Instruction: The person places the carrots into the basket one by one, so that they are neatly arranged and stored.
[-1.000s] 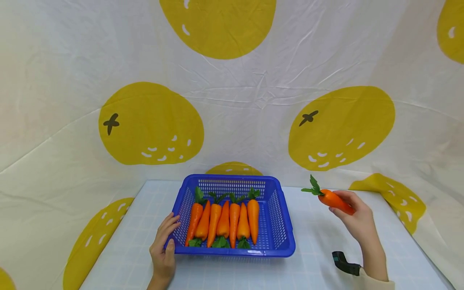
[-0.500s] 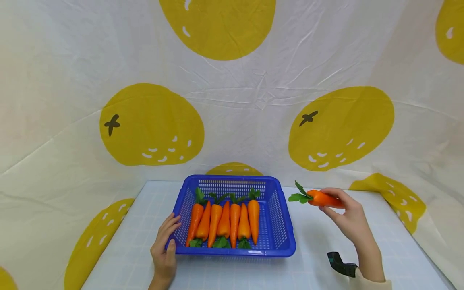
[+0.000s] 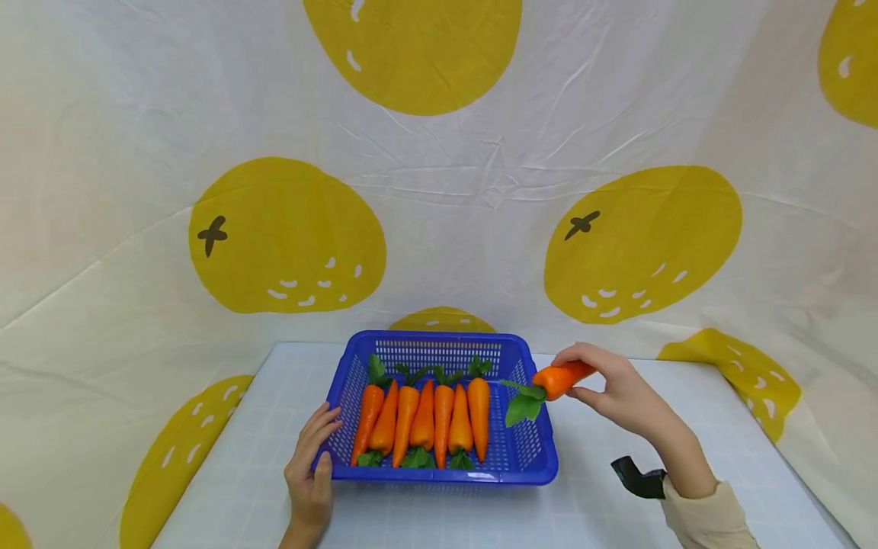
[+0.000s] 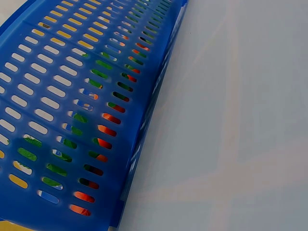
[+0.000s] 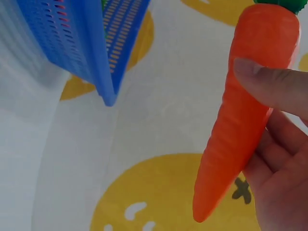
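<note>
A carrot [image 3: 554,380] with green leaves is pinched between the thumb and fingers of my right hand [image 3: 620,389]. Its leafy end points left over the right rim of a blue plastic basket [image 3: 439,476], while its tapered end points back toward my palm. In the right wrist view the whole orange body of the carrot [image 5: 248,106] shows, with my thumb across it. My left hand [image 3: 312,473] holds the basket's left front corner, thumb at the front and fingers along the side. Several carrots [image 3: 425,419] lie in a row inside, tops alternating front and back.
The basket stands on a pale checked tablecloth [image 3: 617,488]. Behind it hangs a white cloth [image 3: 466,252] printed with large yellow fruit. Bare basket floor [image 3: 502,427] shows right of the row. A black curved piece [image 3: 638,479] sits at my right wrist.
My right hand has moved left with the carrot, from beside the basket to its right rim. The leaves now hang over the basket. My left hand and the basket have stayed put.
</note>
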Available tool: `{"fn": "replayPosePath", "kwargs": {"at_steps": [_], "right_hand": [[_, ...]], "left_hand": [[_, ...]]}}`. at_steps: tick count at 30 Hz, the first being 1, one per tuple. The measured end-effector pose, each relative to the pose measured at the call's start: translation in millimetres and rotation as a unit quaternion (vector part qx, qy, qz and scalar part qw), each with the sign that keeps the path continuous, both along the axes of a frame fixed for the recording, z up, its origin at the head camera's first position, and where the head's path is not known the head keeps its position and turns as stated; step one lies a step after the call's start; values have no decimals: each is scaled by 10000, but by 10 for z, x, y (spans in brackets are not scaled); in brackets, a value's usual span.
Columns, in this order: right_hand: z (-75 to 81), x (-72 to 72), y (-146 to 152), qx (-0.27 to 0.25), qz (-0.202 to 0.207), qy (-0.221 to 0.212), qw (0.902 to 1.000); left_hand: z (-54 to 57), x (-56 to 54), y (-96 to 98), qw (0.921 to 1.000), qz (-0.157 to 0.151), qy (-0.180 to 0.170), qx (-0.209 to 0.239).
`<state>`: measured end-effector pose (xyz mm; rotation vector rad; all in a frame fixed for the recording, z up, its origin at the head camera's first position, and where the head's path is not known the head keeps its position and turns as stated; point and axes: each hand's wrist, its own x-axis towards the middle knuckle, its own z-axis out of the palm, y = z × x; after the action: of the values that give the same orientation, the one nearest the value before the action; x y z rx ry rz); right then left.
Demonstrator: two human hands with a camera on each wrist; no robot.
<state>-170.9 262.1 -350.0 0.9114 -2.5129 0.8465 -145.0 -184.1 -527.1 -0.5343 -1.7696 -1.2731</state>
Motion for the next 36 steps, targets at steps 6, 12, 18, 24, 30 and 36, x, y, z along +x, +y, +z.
{"fn": "replayPosePath", "kwargs": {"at_steps": [6,12,18,24,30,36], "right_hand": [[100,-90,-152,373,789,27,9962],[159,-128,-304,825,1200,-342,9887],[187,-199,-469,1297,1519,-710,9773],[215,-293,-660,1950,1680,-1045,9606],[159,-389,-878,2616,1661,-1275,9422],[54,-479,-1058,3234,1470,-1448,9235]], "left_hand": [[-13,-10,0,10000,46,-26,-30],[-22,-17,-3,10000,-3,26,-5],[-24,-20,-3,10000,1,47,-21],[-23,-15,-4,10000,35,2,-10],[-31,-8,-3,9999,90,-66,14],[-42,-4,3,9999,78,-96,44]]}}
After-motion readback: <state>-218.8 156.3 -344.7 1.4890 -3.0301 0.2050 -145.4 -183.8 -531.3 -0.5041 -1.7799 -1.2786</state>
